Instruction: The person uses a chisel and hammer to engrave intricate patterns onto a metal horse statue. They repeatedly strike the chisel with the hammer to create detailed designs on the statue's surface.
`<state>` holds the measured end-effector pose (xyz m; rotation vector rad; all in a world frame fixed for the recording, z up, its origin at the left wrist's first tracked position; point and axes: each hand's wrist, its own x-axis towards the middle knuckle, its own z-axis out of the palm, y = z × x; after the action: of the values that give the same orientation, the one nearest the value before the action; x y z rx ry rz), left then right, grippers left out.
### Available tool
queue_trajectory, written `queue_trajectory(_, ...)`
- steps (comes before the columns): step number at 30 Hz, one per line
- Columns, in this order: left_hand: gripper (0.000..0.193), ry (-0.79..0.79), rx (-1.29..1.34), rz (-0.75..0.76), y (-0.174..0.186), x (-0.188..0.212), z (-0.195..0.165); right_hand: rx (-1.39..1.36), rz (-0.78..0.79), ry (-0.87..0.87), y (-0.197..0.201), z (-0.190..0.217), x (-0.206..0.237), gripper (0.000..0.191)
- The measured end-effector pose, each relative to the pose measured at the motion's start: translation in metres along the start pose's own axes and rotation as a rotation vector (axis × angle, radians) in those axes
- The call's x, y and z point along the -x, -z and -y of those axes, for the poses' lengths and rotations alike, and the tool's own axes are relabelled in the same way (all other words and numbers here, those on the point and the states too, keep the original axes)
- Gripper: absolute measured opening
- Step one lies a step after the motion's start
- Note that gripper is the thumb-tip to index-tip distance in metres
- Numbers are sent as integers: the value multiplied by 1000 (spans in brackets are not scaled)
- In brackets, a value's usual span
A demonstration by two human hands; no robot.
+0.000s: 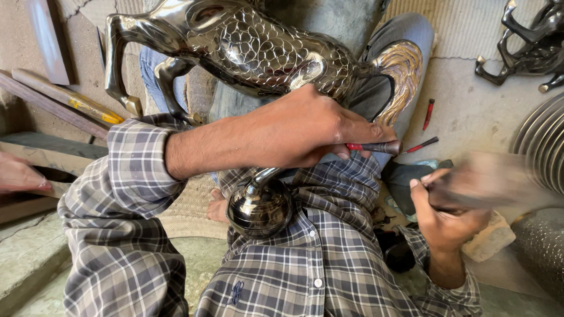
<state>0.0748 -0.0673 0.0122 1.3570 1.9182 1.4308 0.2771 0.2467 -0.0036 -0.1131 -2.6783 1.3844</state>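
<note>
A large shiny metal animal figure (258, 50) with an engraved scale pattern lies across my lap, its legs pointing left and its brass-coloured tail (402, 73) at the right. My left hand (305, 129) is closed around a red-handled chisel (376, 147), whose metal end points right below the tail. My right hand (449, 208) grips a blurred, dark block-like tool (470, 185) just right of the chisel. A round polished metal part (258, 208) of the figure rests against my checked shirt.
Another dark metal figure (529, 44) lies at the top right, with ribbed metal discs (543, 147) below it. Two red-handled tools (429, 114) lie on the grey floor. Wooden planks (64, 97) lean at the left. Another person's hand (17, 173) shows at the left edge.
</note>
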Motion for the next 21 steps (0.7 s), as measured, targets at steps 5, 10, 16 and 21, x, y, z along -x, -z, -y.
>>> queue_trajectory(5,57,-25,-41,-27,0,1,0,216,100,210,0,7,-17,92)
queue_trajectory(10,62,15,-78,-19,-2,5,-6,-52,76,-110,5,-9,-3,94)
queue_trajectory(16,67,24,-37,-95,-3,15,-4,-85,-41,-20,26,-28,12,111)
queue_trajectory(21,68,1,-58,-67,-5,15,-2,-62,-41,45,20,-13,-3,107)
